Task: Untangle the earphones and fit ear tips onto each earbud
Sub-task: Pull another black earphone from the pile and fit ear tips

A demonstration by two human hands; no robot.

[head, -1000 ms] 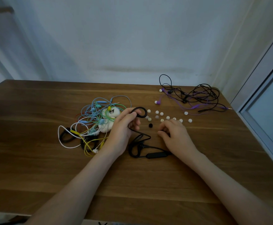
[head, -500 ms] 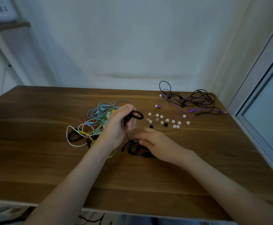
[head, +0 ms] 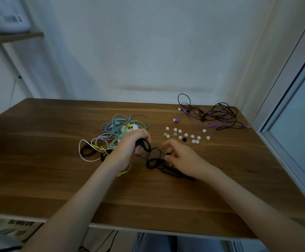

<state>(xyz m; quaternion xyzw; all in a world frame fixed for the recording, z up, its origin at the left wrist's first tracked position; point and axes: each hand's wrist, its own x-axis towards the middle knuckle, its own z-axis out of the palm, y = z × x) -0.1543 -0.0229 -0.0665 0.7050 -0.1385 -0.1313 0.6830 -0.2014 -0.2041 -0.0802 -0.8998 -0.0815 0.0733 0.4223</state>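
On the table (head: pixel 39 160), left to right: the coloured earphone tangle (head: pixel 115 131) is partly covered by the left hand (head: pixel 130 144), whose curled fingers grip the ear hook (head: pixel 146 144) of the black earphones (head: pixel 154 161). Cable loops lie between the hands. The right hand (head: pixel 182 159) pinches a black part of that set; which part is unclear. Loose ear tips (head: pixel 186 135) lie beyond, with the black-purple tangle (head: pixel 213 115) far right. Half a second earlier the right fingers lay extended; now they are curled.

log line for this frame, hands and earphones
left hand: grips black earphone hook | right hand: pinches small black piece | ear tips: loose on table | stage: untangling
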